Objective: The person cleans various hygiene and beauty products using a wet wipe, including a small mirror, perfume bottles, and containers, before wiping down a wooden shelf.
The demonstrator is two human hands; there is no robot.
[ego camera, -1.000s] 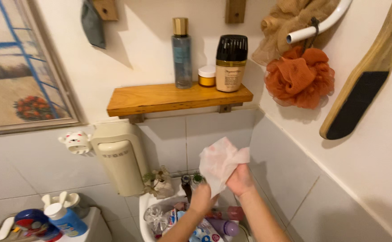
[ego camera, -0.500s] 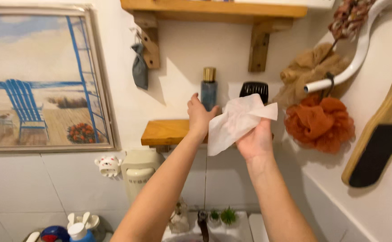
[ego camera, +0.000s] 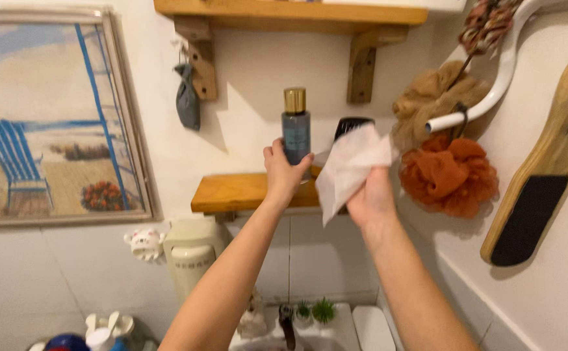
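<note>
Spray bottle [ego camera: 296, 127], tall and blue-grey with a gold cap, sits at the middle of the lower wooden shelf [ego camera: 232, 191], and that's the thing being handled. Only the head view to go on, looking straight at the wall.

Left hand [ego camera: 284, 170] is wrapped around the bottle's lower half, thumb on the near side, fingers closed on it. Can't tell if the base is touching the wood or just lifted off. Right hand [ego camera: 370, 195] is closed on a white wipe [ego camera: 349, 166], held up just beside the bottle; the sheet hangs loose and half covers the dark-capped bottle [ego camera: 351, 123] behind it.

If it were me, I'd grip low like that but keep the bottle upright, since it's tall and narrow and would probably tip easily. I'd also bunch the wipe tighter, because that loose corner looks like it could snag the dark-capped bottle next door. The orange bath pouf [ego camera: 450, 175] hangs near the right wrist, so that elbow wants to stay in. Straight below is the sink with its tap [ego camera: 287, 323] and small green plants [ego camera: 315, 311], so a slip would likely land in there.
</note>
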